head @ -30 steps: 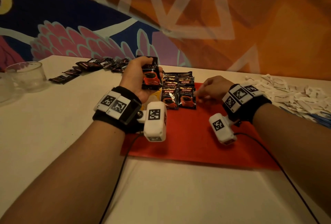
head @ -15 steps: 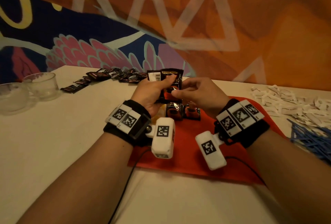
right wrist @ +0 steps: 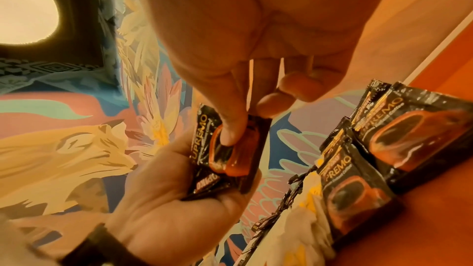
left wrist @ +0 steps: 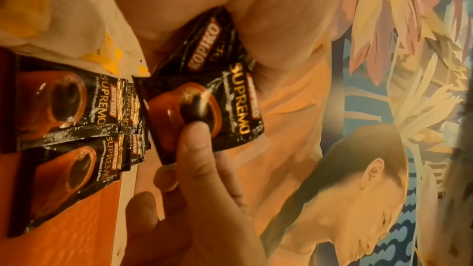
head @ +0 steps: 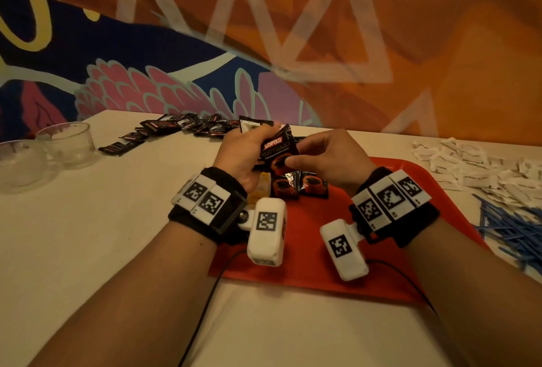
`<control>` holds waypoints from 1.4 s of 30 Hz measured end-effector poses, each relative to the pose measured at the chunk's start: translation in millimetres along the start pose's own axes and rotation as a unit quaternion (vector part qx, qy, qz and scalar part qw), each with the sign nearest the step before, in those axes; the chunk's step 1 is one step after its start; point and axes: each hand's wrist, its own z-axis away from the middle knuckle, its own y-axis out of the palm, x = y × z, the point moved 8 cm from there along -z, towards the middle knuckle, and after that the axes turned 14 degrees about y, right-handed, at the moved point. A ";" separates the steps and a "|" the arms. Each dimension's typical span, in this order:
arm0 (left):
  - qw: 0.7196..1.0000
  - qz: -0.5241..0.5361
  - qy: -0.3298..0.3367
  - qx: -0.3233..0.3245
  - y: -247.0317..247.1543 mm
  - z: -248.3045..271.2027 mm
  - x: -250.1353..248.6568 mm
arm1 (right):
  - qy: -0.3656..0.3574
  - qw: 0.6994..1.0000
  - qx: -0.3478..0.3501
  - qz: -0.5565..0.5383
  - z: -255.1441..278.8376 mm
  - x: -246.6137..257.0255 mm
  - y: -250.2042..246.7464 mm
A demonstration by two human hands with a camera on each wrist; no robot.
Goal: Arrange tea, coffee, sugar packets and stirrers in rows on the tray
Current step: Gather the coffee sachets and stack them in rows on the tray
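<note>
1. Holding a small stack of coffee sachets (head: 278, 146) above the far edge of the red tray (head: 396, 278), the left hand (head: 243, 158) curls its fingers around them.
2. Right hand (head: 328, 158) pinches the front sachet, thumb on its face and fingertips (right wrist: 268, 102) behind.
3. Judged handling: light, thin, glossy foil, likely slippery and prone to fanning; grip best at the flat sealed edge.
4. More sachets already lie in overlapping rows (head: 296, 184) on the tray.
</note>
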 end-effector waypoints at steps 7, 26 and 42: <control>0.998 -0.017 0.056 0.036 7.9 0.1 -13.7 | -0.021 0.999 0.023 0.013 7.8 9.8 0.3; 0.992 0.033 -0.011 -0.118 -36.4 -16.1 -2.4 | 0.208 0.964 0.024 0.162 -0.6 -33.8 3.6; 0.993 0.041 -0.027 -0.109 -35.0 -16.2 -1.9 | 0.233 0.952 0.039 0.197 1.1 -34.8 22.2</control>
